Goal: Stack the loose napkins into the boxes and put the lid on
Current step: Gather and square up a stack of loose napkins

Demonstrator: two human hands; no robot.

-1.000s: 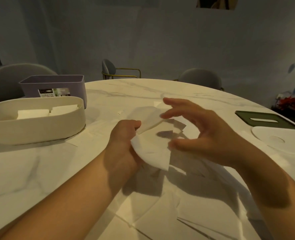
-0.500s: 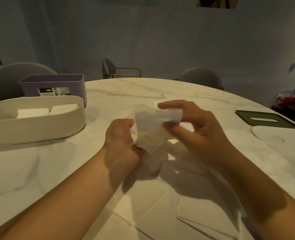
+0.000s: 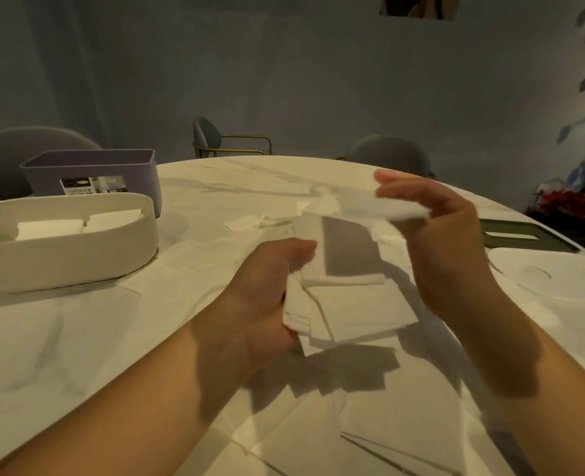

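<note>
The right hand point(image 3: 449, 242) now lifts a pinched napkin point(image 3: 366, 204) clear of the stack point(image 3: 352, 304) the left hand point(image 3: 263, 293) grips, while the cream box point(image 3: 61, 266) holds few and the white lid point(image 3: 551, 280) lies aside

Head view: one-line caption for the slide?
Left hand grips a stack of napkins while the right hand pinches a single napkin; cream box, partly filled, sits at left.

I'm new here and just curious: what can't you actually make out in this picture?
Head view only:
- Purple box contents: hidden by its front wall.
- Its label: print too small and dim.
- Napkin stack count: left hand covers its edge.
- White lid: cut off by the right frame edge.
</note>
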